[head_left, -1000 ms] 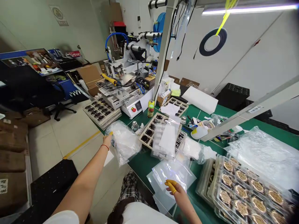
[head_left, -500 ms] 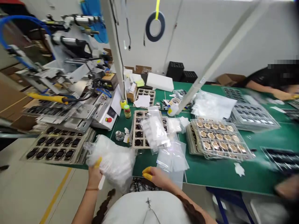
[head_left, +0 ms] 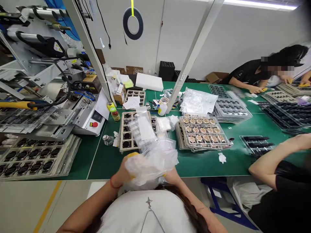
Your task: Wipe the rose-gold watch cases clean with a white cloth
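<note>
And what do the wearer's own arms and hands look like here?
The left hand wears yellow finger cots, with a thin red bracelet at that wrist. The right hand, mostly hidden, shows a sliver of yellow. Both forearms are bare.

Person wore white fabric top (head_left: 126, 213), silver four-pointed star pendant (head_left: 149, 202) on thin silver chain (head_left: 143, 220). Thin red cord bracelet (head_left: 112, 183) circled left wrist. Yellow finger covers (head_left: 132, 154) showed on left hand (head_left: 123, 170), speck of same yellow at right hand (head_left: 172, 176). Forearms bare. Long dark hair (head_left: 194, 213) fell over top's right side.
</note>
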Motion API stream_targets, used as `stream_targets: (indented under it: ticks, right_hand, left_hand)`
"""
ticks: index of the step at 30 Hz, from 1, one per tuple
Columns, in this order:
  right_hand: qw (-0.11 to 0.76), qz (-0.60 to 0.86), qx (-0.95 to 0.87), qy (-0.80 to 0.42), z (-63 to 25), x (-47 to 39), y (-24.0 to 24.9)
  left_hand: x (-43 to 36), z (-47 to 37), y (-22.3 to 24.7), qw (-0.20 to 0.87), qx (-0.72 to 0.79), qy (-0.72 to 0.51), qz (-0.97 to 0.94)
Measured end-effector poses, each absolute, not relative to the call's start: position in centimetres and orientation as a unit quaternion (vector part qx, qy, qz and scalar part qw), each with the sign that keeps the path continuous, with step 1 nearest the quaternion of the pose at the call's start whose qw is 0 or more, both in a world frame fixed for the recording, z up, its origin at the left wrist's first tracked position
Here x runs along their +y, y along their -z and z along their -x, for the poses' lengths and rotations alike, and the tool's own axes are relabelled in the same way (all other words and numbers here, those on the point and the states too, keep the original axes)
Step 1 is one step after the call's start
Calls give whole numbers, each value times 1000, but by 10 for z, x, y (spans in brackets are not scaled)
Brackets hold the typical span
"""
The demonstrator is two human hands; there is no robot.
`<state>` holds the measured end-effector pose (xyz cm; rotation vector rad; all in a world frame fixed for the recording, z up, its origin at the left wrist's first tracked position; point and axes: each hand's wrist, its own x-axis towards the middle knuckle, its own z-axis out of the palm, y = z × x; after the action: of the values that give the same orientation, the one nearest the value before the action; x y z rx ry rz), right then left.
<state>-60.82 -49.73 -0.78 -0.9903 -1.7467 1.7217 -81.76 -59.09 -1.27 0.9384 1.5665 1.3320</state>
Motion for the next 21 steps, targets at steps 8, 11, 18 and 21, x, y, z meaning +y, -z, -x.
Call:
stream_targets:
  ticks: [8,11,18,21]
  right_hand:
    - [337,557,-414,-636,500,-404,68]
    - [300,576,-407,-643,514,-376,109]
    - [218,622,-487,-573,544,-361,162]
    - [210,607,-567,-515,547,-373,151]
  left_hand:
    - [-545,743,42,444,580,-575,-369]
    - [-584,765,86,397,651,-606,-228]
    - [-666,857,152,216,780,-586,-21]
    - [-660,890,176,208,812,-545,-17]
